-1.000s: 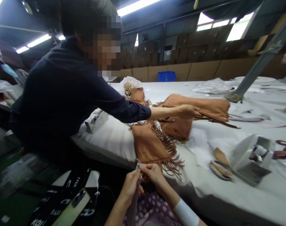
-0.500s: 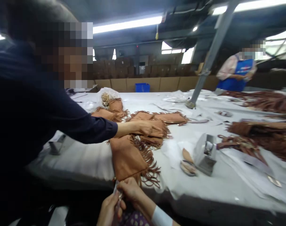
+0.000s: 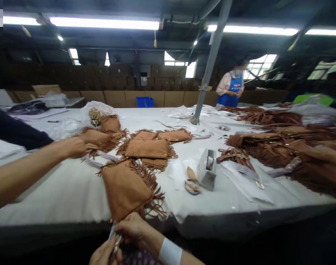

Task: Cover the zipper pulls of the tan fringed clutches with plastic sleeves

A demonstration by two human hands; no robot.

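My two hands are low in the frame, a bit left of the middle. My right hand (image 3: 133, 227) is closed, and its fingers pinch the top of a pale strap (image 3: 112, 230). My left hand (image 3: 103, 254) is just below it, curled shut around the same strap, with a shiny metal clip (image 3: 118, 241) by my fingers. The bottom of my left hand is cut off by the edge. A white band (image 3: 170, 252) goes around my right wrist.

Right above my hands, a tan fringed bag (image 3: 125, 189) lies flat on the white table cover (image 3: 60, 202). The strap goes up to its bottom corner. I can't tell if they are joined. The bag's strings spread out to the right.

Behind it, in the middle of the frame, is another tan bag (image 3: 146, 149), with more around it. From the left edge, a co-worker's hand (image 3: 74, 146) reaches out from a dark sleeve (image 3: 16, 127). It is near a pale loop (image 3: 93, 162) on the table.

Right of the middle stands a gray box-shaped tool (image 3: 208, 169), with a dark ring (image 3: 192, 187) just beside it. A big brown pile of bags (image 3: 267, 151) fills the right side. Up top on the right, a person in a blue apron (image 3: 231, 88) stands behind the table.
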